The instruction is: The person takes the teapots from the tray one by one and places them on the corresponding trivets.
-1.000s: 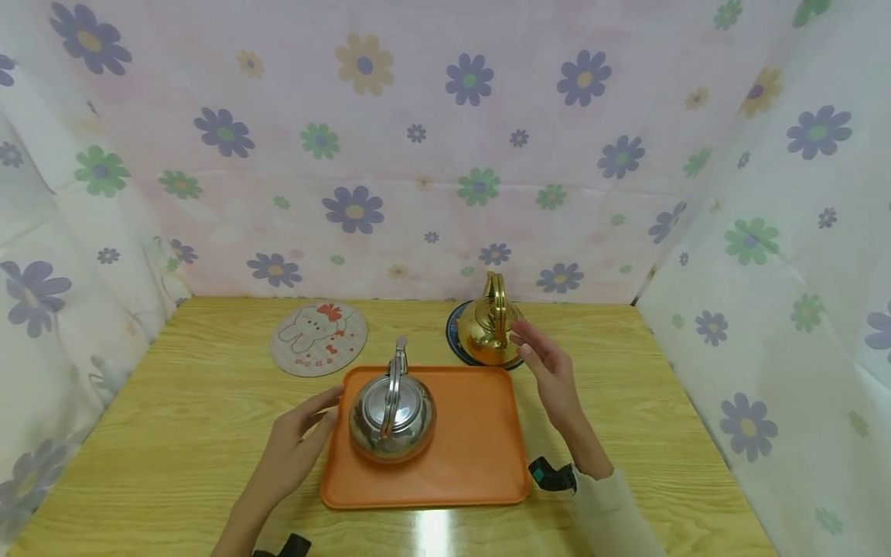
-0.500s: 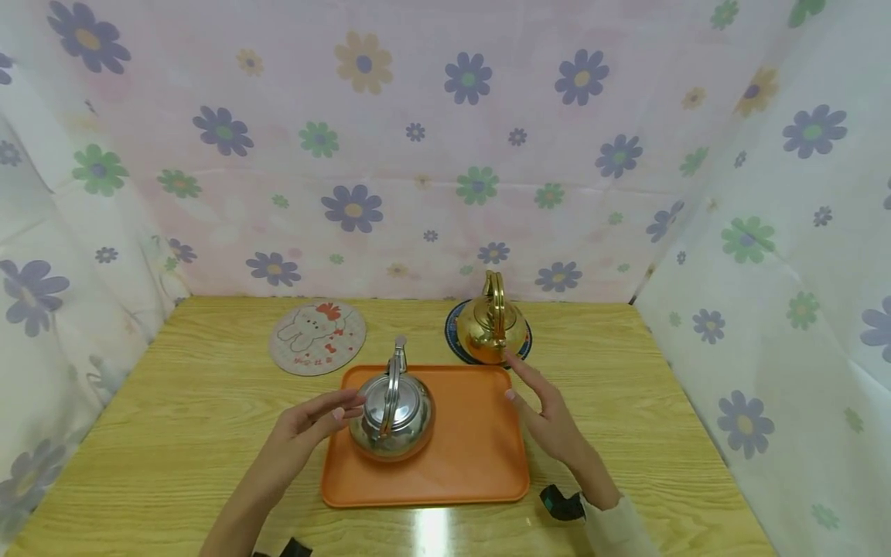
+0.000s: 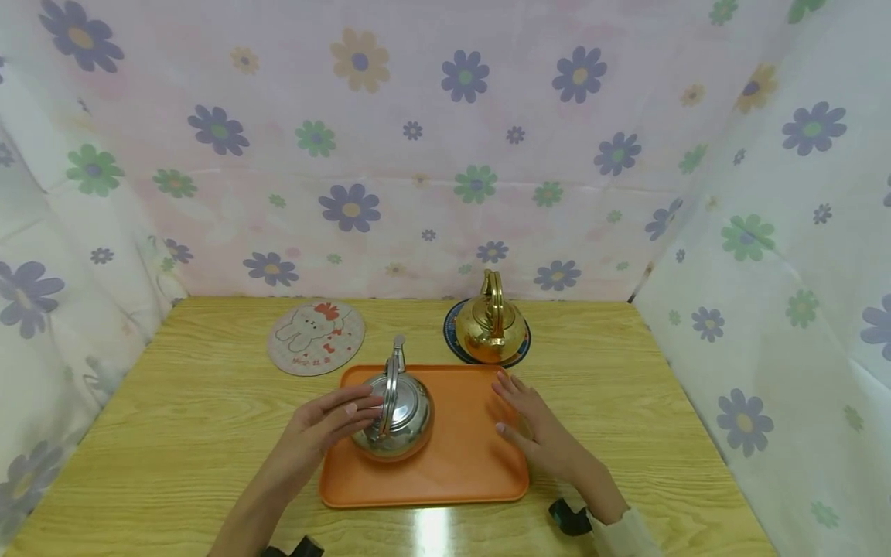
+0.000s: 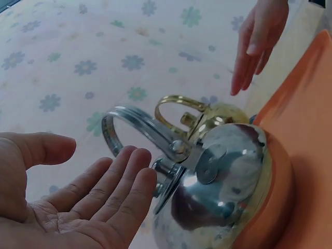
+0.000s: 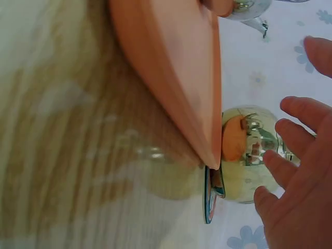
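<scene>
A silver kettle [image 3: 411,422] with an upright loop handle stands on the left half of an orange tray [image 3: 473,464]. My left hand [image 3: 323,425] is at the kettle's left, fingers straight and spread close to the handle [image 4: 140,124], with nothing in its grasp. Over the tray's right edge hovers my right hand [image 3: 543,437], its fingers loosely extended and holding nothing. Behind the tray, a gold kettle [image 3: 487,329] sits on a dark blue patterned round mat [image 3: 452,340], a little beyond the right fingertips.
At the back left of the wooden table [image 3: 181,433] lies a pale round mat [image 3: 316,340] with a rabbit drawing. A flowered curtain [image 3: 390,139] encloses the back and both sides.
My right hand has drawn back from the gold kettle toward the tray's right edge. My left hand has moved right, from the tray's left edge to the silver kettle's handle.
</scene>
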A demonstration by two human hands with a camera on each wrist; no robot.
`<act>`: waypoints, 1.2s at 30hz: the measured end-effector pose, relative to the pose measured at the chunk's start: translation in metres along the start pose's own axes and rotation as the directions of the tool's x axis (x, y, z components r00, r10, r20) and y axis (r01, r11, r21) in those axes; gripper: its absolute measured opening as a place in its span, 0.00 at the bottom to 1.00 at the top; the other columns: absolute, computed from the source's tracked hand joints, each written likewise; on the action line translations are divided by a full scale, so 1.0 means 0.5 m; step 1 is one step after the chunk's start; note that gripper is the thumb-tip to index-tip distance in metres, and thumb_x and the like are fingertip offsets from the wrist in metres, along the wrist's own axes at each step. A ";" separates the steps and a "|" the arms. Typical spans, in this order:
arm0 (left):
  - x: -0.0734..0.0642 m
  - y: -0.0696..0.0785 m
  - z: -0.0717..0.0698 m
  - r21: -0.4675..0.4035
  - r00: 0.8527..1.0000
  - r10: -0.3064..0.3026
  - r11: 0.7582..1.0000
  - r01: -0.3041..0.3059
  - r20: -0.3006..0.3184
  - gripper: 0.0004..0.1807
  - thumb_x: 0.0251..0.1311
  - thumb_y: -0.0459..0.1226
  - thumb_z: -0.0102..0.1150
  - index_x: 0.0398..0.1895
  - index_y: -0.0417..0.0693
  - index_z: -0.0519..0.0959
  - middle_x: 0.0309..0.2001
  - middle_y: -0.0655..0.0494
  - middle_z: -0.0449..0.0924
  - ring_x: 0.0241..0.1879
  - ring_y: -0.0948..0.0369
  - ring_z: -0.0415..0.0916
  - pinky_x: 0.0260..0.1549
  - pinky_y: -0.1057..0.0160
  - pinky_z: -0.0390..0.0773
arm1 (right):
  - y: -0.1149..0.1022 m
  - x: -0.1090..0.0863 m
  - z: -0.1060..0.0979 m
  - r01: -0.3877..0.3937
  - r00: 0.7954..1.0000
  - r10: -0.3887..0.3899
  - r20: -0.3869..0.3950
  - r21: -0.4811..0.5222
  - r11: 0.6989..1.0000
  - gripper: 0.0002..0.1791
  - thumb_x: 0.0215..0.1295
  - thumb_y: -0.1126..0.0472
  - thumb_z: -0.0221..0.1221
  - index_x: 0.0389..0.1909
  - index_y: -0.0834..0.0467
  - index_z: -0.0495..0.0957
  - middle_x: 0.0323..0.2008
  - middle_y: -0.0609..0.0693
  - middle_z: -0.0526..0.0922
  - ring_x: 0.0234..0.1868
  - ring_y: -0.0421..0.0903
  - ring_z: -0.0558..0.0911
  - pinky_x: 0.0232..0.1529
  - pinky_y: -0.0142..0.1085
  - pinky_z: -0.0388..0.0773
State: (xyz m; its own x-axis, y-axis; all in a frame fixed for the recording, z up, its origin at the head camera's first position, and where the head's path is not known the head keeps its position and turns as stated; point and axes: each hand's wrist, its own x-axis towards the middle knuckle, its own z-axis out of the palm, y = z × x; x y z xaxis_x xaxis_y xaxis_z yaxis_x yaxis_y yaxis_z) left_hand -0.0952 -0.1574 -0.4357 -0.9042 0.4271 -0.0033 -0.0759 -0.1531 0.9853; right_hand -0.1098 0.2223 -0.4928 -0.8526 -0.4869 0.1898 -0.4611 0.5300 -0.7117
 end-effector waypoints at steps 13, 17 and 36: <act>0.023 0.002 0.019 -0.097 0.997 -0.079 0.992 0.079 -0.001 0.25 0.77 0.35 0.50 0.70 0.27 0.66 0.56 0.59 0.83 0.54 0.67 0.81 0.55 0.68 0.81 | 0.014 -0.005 0.000 -0.029 0.994 0.048 0.098 -0.192 0.981 0.37 0.75 0.52 0.58 0.78 0.61 0.58 0.79 0.59 0.54 0.79 0.68 0.48 0.73 0.72 0.42; 0.027 -0.002 0.020 -0.139 0.998 -0.056 0.988 0.059 0.029 0.22 0.77 0.34 0.49 0.68 0.30 0.70 0.52 0.61 0.86 0.50 0.66 0.83 0.51 0.68 0.82 | 0.020 -0.009 -0.006 -0.040 0.990 0.066 0.124 -0.202 0.979 0.38 0.75 0.51 0.58 0.79 0.61 0.57 0.80 0.58 0.53 0.80 0.67 0.46 0.73 0.72 0.41; 0.046 0.005 0.042 -0.106 0.998 -0.060 0.992 0.062 0.016 0.30 0.76 0.36 0.53 0.72 0.22 0.60 0.52 0.58 0.86 0.49 0.64 0.85 0.55 0.65 0.82 | 0.059 -0.028 -0.021 -0.057 0.974 0.097 0.204 -0.193 0.979 0.41 0.75 0.47 0.57 0.80 0.60 0.53 0.81 0.58 0.51 0.80 0.66 0.45 0.71 0.74 0.45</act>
State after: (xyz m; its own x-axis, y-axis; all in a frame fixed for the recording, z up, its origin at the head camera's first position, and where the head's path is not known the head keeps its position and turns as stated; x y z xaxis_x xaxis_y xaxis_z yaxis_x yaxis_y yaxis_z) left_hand -0.1075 -0.1291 -0.4298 -0.8913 0.4495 -0.0601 -0.1756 -0.2199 0.9596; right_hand -0.1142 0.2522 -0.5095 -0.8251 -0.5645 -0.0227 -0.4501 0.6812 -0.5774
